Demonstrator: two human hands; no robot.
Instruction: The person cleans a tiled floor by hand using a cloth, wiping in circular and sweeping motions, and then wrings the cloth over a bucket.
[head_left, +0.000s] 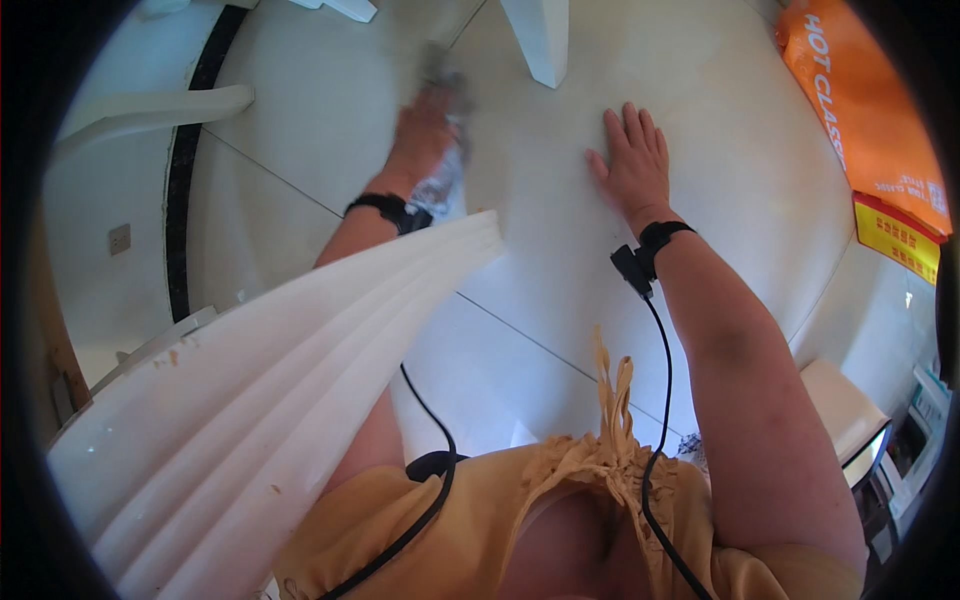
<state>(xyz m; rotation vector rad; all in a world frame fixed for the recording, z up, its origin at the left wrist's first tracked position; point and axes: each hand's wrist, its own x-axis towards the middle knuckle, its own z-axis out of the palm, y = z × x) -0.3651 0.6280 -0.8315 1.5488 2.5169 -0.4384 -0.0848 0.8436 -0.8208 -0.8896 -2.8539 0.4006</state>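
Observation:
My left hand (419,138) is on the pale tiled floor (530,250), holding a crumpled grey and white cloth (438,186). Motion smears its fingers and the far end of the cloth. To the right, my right hand (637,165) lies flat on the tiles with its fingers spread and nothing in it. Each wrist wears a black strap with a small device and a cable.
A white ridged furniture piece (290,400) slants across the lower left, hiding part of my left forearm. White furniture legs (540,40) stand ahead and at left (165,108). An orange bag (870,110) is at far right. A dark strip (182,200) edges the left wall.

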